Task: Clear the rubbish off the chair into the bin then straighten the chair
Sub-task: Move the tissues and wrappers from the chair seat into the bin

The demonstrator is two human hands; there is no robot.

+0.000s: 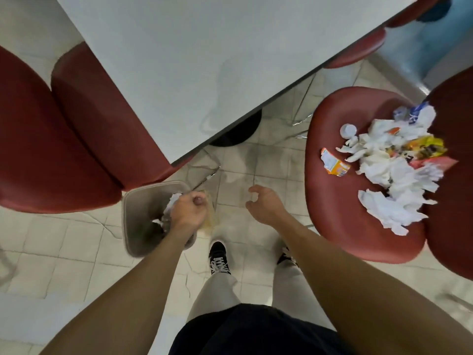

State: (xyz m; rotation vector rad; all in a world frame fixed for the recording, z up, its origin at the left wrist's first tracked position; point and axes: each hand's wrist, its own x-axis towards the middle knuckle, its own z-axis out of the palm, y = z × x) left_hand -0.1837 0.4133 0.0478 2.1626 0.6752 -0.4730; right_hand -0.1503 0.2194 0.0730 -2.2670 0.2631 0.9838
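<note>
Chairs in dark red moulded plastic [58,139], two side by side at far left, tucked against a pale grey rectangular table [204,60]. Just below their seat edges, a small beige plastic bin [133,226] on the cream tiled floor [64,242], with crumpled white paper [174,201] already inside. Over the bin's right half, the left hand [188,211], curled into a loose fist, knuckles up; whether anything is gripped inside it cannot be told. Near the fist's right edge, a thin yellowish translucent scrap [210,219], seemingly against the bin's outer side. Further right, above bare floor, the right hand [265,204], empty, fingers [253,188] half curled and spread apart, touching nothing. Below the hands, black laced shoes [218,258] and light trousers. At right, another dark red plastic chair [358,213], angled away from the table, its seat piled with rubbish [394,162]: crumpled white tissues, a torn orange wrapper [334,162] lying apart on the left, a small white round cap [347,129], a yellow snack packet [425,146], a blue-and-white scrap [417,111] at the back.
</note>
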